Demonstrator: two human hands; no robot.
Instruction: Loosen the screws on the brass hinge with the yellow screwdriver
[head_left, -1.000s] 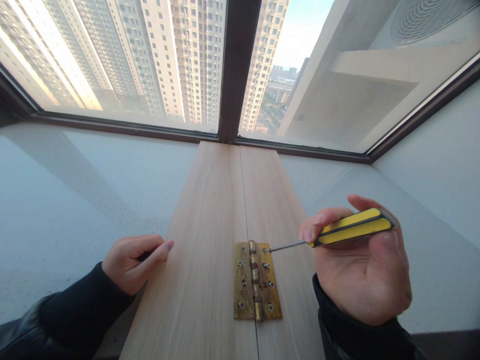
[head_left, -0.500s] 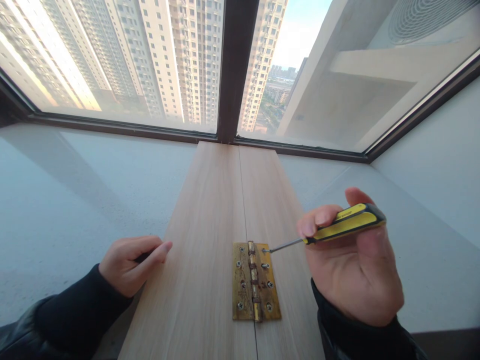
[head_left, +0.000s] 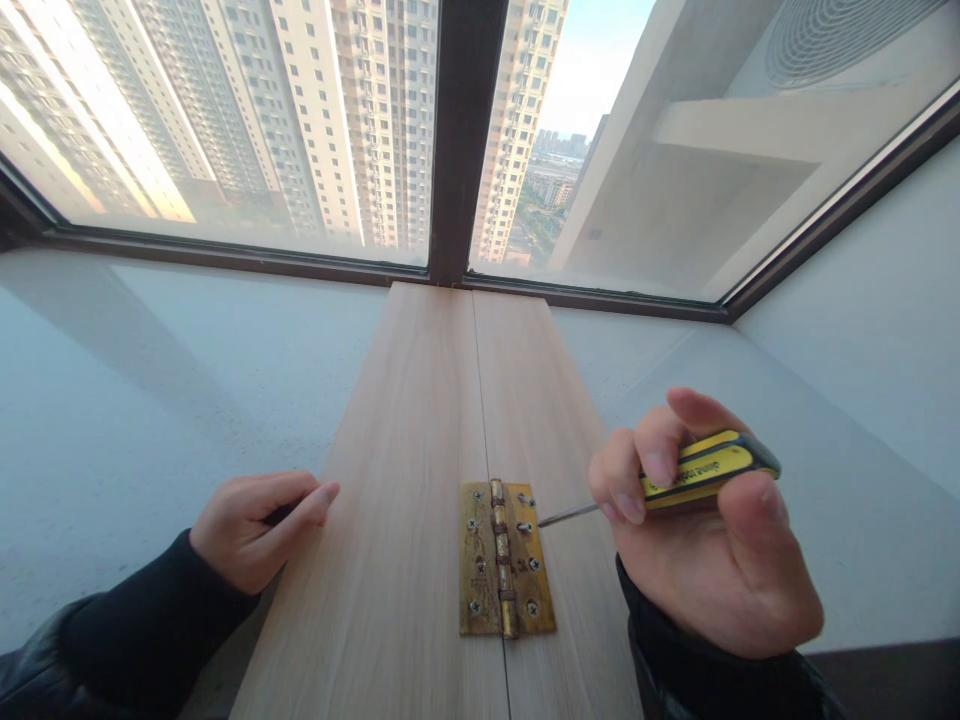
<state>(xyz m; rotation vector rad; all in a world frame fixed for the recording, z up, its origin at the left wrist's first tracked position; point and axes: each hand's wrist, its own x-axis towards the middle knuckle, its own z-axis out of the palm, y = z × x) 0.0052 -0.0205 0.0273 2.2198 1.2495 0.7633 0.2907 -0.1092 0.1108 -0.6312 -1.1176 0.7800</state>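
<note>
A brass hinge [head_left: 504,556] lies flat across the seam of two light wooden boards [head_left: 420,500], fixed with several screws. My right hand [head_left: 705,540] is closed round a yellow-and-black screwdriver [head_left: 697,472]. Its thin metal shaft points left, and the tip rests near a screw on the hinge's right leaf. My left hand [head_left: 255,525] rests curled against the left edge of the boards, fingers folded in, and what it holds, if anything, is hidden.
The boards run from me to a dark window frame [head_left: 454,150] at the back. A white sill [head_left: 150,400] spreads to the left and right. A white wall [head_left: 885,340] rises on the right.
The screwdriver tip has dropped from the top right screw to the one below it. My right fingers have wrapped further round the handle. My left hand has stayed put.
</note>
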